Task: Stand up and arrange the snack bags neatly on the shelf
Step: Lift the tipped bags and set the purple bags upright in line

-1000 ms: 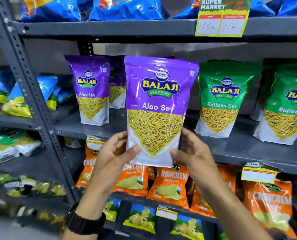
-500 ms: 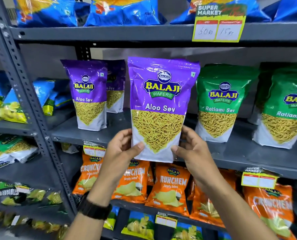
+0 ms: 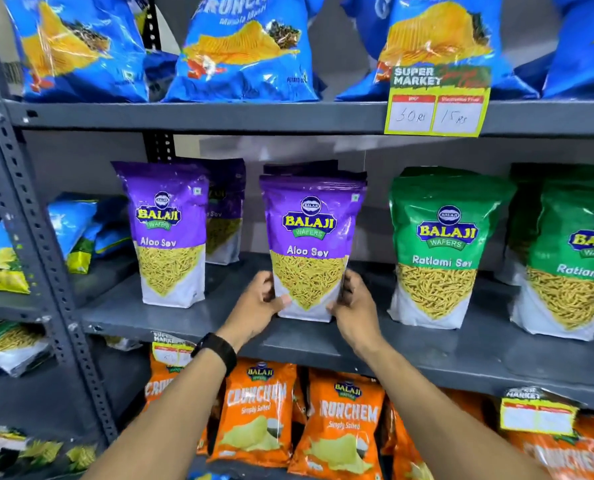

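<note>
Purple Aloo Sev bag point(image 3: 309, 251) now stands on the middle shelf point(image 3: 427, 344), no longer midair.
Your left hand point(image 3: 257, 306) and right hand point(image 3: 352, 306) pinch its base; green Ratlami Sev bag point(image 3: 441, 251) beside it.

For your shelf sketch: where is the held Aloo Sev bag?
Head view, centre: the held Aloo Sev bag stands on the middle shelf, between another Aloo Sev bag and a Ratlami Sev bag.

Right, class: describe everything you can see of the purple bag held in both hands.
The purple bag is a glossy plastic pouch, purple on top, white at the base, printed "Balaji Wafers, Aloo Sev", with a panel showing thin yellow strands. It stands upright on the grey shelf, between another purple pouch and a green one. The left hand and right hand grip its lower sides. Another dark bag edge shows behind it.
</note>
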